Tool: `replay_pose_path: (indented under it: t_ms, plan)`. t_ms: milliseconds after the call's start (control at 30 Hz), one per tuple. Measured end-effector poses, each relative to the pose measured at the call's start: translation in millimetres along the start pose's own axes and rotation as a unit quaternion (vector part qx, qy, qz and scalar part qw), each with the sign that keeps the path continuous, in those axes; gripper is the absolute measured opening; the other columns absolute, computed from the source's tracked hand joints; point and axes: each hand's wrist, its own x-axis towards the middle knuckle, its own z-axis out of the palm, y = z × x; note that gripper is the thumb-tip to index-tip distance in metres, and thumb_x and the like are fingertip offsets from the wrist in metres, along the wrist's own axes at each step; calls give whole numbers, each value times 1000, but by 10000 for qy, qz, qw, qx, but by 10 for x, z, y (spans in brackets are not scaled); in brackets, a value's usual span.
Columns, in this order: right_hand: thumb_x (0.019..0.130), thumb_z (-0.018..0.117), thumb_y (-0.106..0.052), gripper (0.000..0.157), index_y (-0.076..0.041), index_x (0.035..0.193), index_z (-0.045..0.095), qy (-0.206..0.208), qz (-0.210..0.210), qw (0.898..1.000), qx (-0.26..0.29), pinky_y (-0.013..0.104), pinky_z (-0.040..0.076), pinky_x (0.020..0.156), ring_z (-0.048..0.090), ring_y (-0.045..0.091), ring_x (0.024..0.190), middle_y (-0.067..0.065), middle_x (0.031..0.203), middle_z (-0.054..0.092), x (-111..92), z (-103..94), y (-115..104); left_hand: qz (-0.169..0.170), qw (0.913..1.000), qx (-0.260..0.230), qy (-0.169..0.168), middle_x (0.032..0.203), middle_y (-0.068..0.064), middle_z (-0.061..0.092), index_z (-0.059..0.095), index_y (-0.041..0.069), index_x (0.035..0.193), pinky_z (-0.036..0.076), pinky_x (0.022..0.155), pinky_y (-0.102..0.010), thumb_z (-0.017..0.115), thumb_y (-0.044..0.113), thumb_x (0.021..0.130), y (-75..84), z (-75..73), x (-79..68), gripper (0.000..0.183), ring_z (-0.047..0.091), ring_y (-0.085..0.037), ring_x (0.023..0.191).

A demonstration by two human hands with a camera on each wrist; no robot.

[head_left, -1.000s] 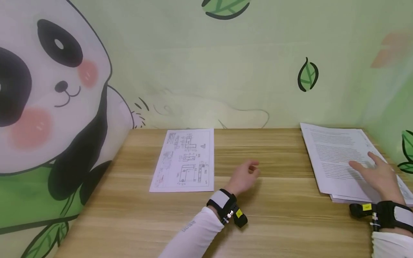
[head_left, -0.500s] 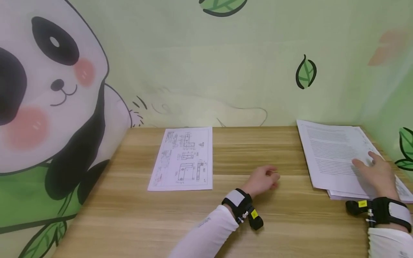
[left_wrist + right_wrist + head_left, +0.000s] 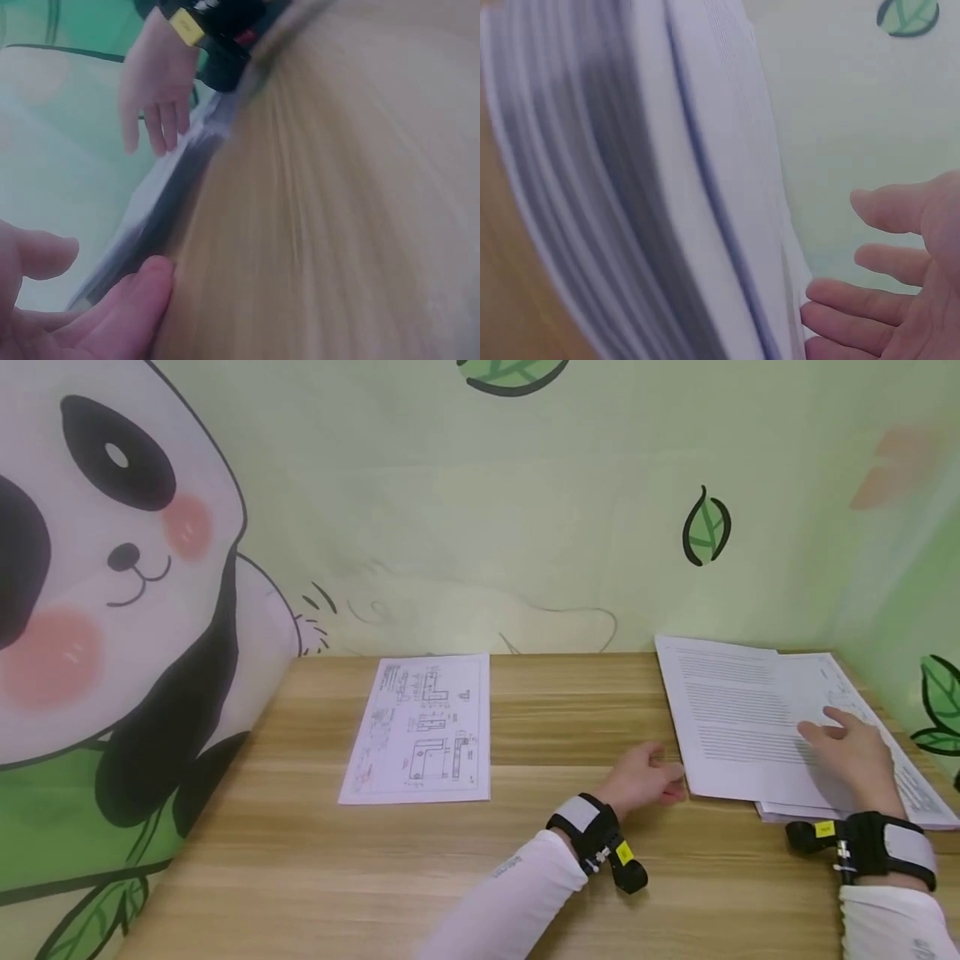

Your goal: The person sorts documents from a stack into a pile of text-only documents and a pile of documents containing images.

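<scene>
A stack of papers (image 3: 921,797) lies at the right of the table, its layered edges (image 3: 607,187) seen close up in the right wrist view. A text-printed sheet (image 3: 727,727) sits on top, shifted left of the pages below. My right hand (image 3: 855,760) rests on this sheet, fingers fairly straight and thumb apart; in the right wrist view the fingertips meet the paper. At the sheet's left edge is my left hand (image 3: 641,781), its fingers loosely bent and holding nothing. In the left wrist view its fingers (image 3: 127,307) are near the paper's edge; contact is unclear.
A paper with technical drawings (image 3: 420,727) lies on the left part of the wooden table (image 3: 300,868). Behind the table stands a wall (image 3: 450,527) with a panda and leaves on it. Each wrist wears a strapped camera.
The text-printed sheet has slid left over the stack, with my right hand moving left on it. My left hand has moved right, up to the sheet's edge. The view has shifted slightly.
</scene>
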Motion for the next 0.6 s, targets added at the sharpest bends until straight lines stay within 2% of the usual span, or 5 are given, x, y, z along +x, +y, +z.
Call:
replay_pose_path:
  t_ms: [100,267,400,467,600]
  plan:
    - [92,39,-51,82,5,146,15,-73,-115,9999,-25,68,32,91,32,60,119,47,131,35,-5,66,-72,-28,9999,-118,3,87,-16,69,46,-1,132,56,81,-47,58,9,88,-32,-3,32,47,69,-36,83]
    - [93,40,-47,76,8,143,24,-65,-458,9988,-149,65,36,87,39,58,114,47,127,39,-15,159,-180,73,9981,-598,-118,89,-15,67,54,2,113,55,79,-51,55,7,90,-96,-45,75,23,67,-40,84]
    - [94,41,-45,73,9,140,30,-84,-580,9980,-234,62,40,82,43,57,111,47,125,41,-46,228,-276,285,9950,-943,-134,94,-15,67,54,5,111,55,76,-54,48,1,91,-134,-61,109,21,67,-39,84]
    - [94,41,-45,71,10,139,32,-81,-677,9972,-323,57,45,75,47,55,107,46,123,43,-58,245,-317,433,9952,-870,84,95,-13,68,55,7,112,56,75,-52,45,-3,90,-140,-64,128,26,68,-33,84]
    - [94,43,-43,70,12,136,36,-138,-924,9951,-336,33,49,58,59,47,94,45,117,50,-65,240,-383,721,9936,-671,560,96,-10,65,52,7,114,56,77,-46,39,-10,86,-120,-95,139,35,64,-23,83]
